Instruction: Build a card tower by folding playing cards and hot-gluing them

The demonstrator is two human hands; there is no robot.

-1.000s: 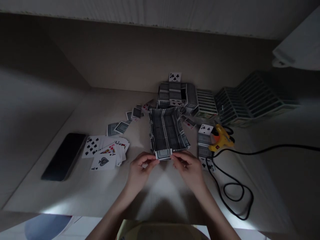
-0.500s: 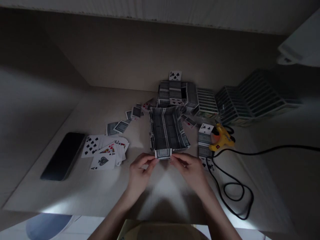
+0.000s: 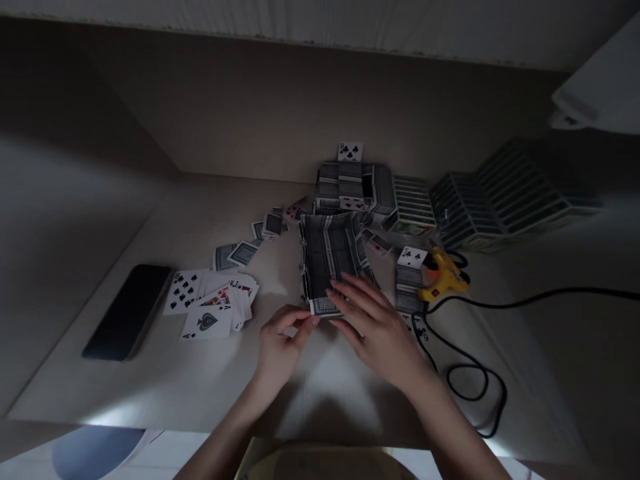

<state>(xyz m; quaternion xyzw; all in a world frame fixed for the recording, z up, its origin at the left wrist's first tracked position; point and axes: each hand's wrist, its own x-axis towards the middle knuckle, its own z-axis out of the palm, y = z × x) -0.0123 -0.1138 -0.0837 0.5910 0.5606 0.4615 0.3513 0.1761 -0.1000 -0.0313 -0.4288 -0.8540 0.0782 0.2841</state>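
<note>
A tray-like structure of folded playing cards (image 3: 327,250) lies in the middle of the table, its hollow side up. At its near end is a folded card (image 3: 324,307) with a patterned back. My left hand (image 3: 285,337) pinches the left end of that card between thumb and forefinger. My right hand (image 3: 377,330) reaches over the card's right part and the tray's near right corner, its fingers spread. The hand hides that corner. Whether the right thumb touches the card's near edge is hard to tell.
Loose face-up cards (image 3: 207,323) and a black phone (image 3: 127,313) lie left. A yellow glue gun (image 3: 443,277) with a black cable (image 3: 500,301) is right. Card structures (image 3: 413,203) stand behind. Small card pieces (image 3: 243,253) lie back left.
My right hand has let go of the card's right end and moved up and left over it, fingers now spread. My left hand has stayed in place.
</note>
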